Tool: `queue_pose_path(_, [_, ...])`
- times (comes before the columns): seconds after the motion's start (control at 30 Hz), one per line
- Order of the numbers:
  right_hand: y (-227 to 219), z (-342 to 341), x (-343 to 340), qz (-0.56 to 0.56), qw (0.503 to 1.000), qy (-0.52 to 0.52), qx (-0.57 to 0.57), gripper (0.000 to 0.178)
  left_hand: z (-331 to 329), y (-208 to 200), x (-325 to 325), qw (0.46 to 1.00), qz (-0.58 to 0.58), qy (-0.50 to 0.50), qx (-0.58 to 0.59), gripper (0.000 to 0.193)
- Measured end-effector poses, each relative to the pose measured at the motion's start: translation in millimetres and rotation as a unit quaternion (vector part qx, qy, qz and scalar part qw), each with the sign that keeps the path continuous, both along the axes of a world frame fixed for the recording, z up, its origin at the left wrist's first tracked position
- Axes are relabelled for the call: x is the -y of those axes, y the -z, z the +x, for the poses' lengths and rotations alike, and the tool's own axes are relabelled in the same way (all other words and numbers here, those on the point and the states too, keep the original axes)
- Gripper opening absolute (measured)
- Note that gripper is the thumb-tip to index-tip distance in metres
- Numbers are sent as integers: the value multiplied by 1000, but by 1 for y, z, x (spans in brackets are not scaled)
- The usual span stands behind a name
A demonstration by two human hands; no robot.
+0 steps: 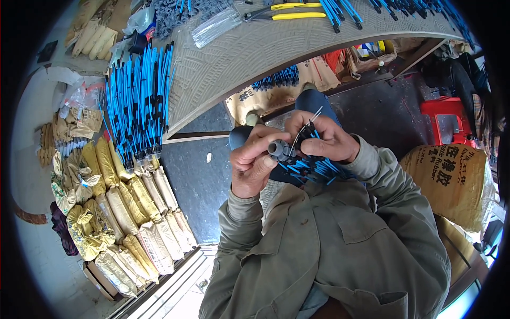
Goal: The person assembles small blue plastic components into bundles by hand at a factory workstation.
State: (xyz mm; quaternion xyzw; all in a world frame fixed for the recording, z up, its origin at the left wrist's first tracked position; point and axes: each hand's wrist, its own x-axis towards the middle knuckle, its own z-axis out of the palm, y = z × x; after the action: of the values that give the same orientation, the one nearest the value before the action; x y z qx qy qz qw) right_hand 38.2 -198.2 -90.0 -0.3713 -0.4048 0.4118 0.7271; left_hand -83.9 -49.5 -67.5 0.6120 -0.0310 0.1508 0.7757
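Observation:
In front of my chest, my left hand is closed around a grey, round-ended plastic part with a hole in its end. Right beside it, my right hand pinches thin pale strips that stick up between the two hands. The fingers hide where the strips meet the grey part. Just below the hands, a bunch of blue rods with black ends rests over my lap. I cannot make out whether the right hand also grips some of these rods.
Ahead, the worktable bears yellow-handled pliers, a bundle of clear strips, grey parts and blue rods. More blue rods stand at the left above stacked wrapped packets. A red stool and a brown sack are at right.

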Motion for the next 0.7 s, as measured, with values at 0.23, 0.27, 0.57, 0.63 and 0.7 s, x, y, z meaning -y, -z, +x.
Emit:
queue_pose_path(0.23, [-8, -7, 7, -39, 995, 53, 69, 19, -2, 3, 1, 1000, -26, -15, 1, 40])
queue_pose_path(0.27, [-8, -6, 9, -40, 991, 60, 109, 19, -1, 2, 4, 999, -35, -30, 1, 40])
queue_pose_path(0.57, [-3, -4, 7, -46, 992, 47, 108, 22, -3, 1, 6, 998, -46, -52, 9, 38])
queue_pose_path(0.63, [-3, -4, 9, -48, 992, 40, 109, 22, -4, 1, 5, 998, -40, -48, 4, 38])
queue_pose_path(0.7, [-2, -5, 11, -52, 992, 27, 112, 22, -4, 1, 4, 998, -37, -50, 0, 38])
